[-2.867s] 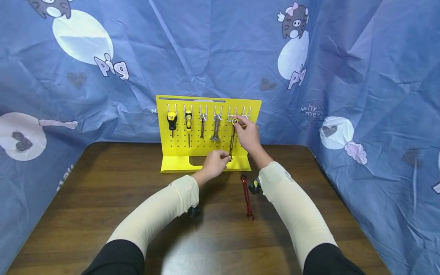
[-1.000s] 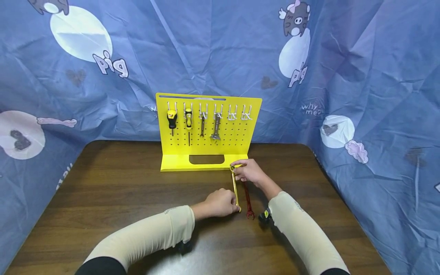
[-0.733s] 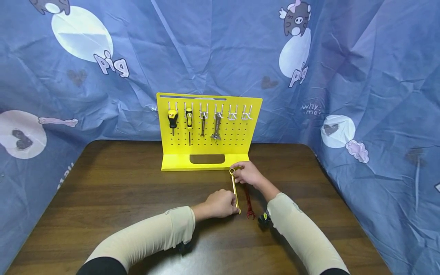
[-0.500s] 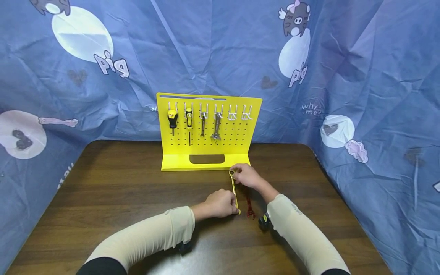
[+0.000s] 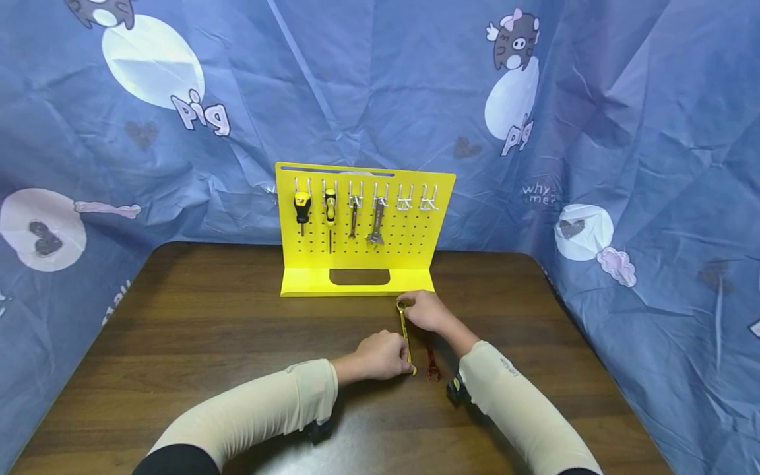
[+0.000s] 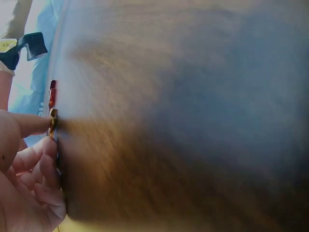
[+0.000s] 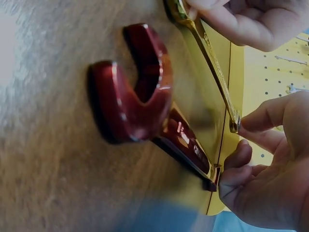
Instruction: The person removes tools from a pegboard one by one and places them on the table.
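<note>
A gold combination wrench (image 5: 405, 326) lies lengthwise on the table, in front of the pegboard's right side. My left hand (image 5: 382, 355) pinches its near end between thumb and finger. At the far ring end, the fingertips of my right hand (image 5: 424, 310) hold it. Just to the right lies a red wrench (image 5: 433, 366), partly hidden under my right hand and wrist in the head view. In the right wrist view the open jaw of the red wrench (image 7: 149, 111) looms close, with the gold wrench (image 7: 212, 60) stretched between both hands behind it.
A yellow pegboard (image 5: 410, 247) stands at the back of the brown table (image 5: 208, 330). On its hooks hang two screwdrivers (image 5: 302, 208), a small wrench (image 5: 353, 218) and a larger grey wrench (image 5: 377, 221). The two rightmost hooks (image 5: 428, 199) are bare. A blue printed cloth (image 5: 356, 79) hangs behind.
Both hands have brought the gold wrench down from the pegboard's fifth hook area to the table, left of the red wrench. In the last second it has slid slightly toward me.
</note>
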`<act>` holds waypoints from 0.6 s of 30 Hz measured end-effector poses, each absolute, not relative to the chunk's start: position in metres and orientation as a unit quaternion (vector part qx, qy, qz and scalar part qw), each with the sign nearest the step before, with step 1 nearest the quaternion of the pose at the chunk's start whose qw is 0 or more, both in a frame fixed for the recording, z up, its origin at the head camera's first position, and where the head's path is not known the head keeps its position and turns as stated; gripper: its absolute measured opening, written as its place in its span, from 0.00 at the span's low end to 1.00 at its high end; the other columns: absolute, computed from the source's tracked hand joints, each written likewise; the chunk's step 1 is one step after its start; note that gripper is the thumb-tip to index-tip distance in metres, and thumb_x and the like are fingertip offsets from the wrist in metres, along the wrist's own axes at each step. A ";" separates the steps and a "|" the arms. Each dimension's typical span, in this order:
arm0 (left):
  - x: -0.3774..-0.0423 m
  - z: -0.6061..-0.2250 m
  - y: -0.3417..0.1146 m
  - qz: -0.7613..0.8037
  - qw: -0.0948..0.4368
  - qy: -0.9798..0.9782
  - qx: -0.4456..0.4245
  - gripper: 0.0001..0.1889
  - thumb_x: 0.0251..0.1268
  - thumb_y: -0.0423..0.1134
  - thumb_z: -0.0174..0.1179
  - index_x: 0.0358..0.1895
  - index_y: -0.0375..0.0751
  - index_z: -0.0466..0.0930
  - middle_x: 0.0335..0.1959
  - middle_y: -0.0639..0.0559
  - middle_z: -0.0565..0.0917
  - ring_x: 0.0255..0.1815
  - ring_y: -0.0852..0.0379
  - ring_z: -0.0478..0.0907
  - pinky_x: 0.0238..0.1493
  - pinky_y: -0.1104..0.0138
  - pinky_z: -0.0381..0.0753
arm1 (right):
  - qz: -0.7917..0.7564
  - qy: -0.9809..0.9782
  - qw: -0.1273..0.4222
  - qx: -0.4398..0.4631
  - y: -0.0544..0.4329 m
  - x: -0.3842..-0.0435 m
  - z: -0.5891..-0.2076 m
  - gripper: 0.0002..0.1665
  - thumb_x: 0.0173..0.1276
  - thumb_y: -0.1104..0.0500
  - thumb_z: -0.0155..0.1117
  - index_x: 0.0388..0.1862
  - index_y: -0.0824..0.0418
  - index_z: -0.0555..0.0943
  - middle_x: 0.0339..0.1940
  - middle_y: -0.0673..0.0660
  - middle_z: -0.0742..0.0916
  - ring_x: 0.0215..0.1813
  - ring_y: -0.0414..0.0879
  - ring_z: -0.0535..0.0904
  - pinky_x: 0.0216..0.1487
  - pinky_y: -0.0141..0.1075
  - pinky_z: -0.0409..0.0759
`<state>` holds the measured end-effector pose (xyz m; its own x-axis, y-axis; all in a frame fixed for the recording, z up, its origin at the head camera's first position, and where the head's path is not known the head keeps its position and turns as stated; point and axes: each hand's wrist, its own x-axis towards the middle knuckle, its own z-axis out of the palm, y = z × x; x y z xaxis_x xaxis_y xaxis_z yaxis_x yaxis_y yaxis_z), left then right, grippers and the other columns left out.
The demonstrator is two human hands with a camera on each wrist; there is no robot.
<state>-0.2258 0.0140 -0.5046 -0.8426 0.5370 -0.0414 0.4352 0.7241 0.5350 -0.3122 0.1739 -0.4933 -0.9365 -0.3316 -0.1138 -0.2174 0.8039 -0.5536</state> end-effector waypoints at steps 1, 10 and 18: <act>-0.226 -0.505 0.014 0.262 0.095 0.924 0.263 0.17 0.53 0.52 0.75 0.16 0.57 0.77 0.15 0.66 0.75 0.19 0.63 0.73 0.19 0.64 0.72 | -0.269 0.946 0.097 -0.150 0.173 -0.312 -0.494 0.22 0.63 0.66 0.60 0.57 0.61 0.85 0.43 0.55 0.86 0.26 0.45 0.69 0.27 0.34 0.66; -0.226 -0.505 0.014 0.267 0.100 0.922 0.263 0.17 0.53 0.51 0.75 0.16 0.56 0.76 0.14 0.66 0.75 0.18 0.64 0.73 0.19 0.66 0.72 | -0.231 0.957 0.080 -0.156 0.169 -0.309 -0.501 0.22 0.63 0.65 0.60 0.56 0.61 0.85 0.54 0.58 0.87 0.43 0.49 0.77 0.45 0.41 0.76; -0.225 -0.507 0.014 0.257 0.099 0.925 0.261 0.17 0.54 0.50 0.75 0.17 0.57 0.76 0.15 0.67 0.76 0.19 0.64 0.73 0.20 0.65 0.73 | -0.212 0.963 0.065 -0.156 0.165 -0.308 -0.505 0.25 0.60 0.68 0.58 0.58 0.62 0.85 0.56 0.58 0.87 0.40 0.48 0.75 0.38 0.36 0.73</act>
<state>-0.2253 0.0142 -0.5067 -0.8442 0.5338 -0.0492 0.4319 0.7316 0.5275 -0.3079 0.1653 -0.5048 -0.9427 -0.3282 -0.0598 -0.2728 0.8617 -0.4279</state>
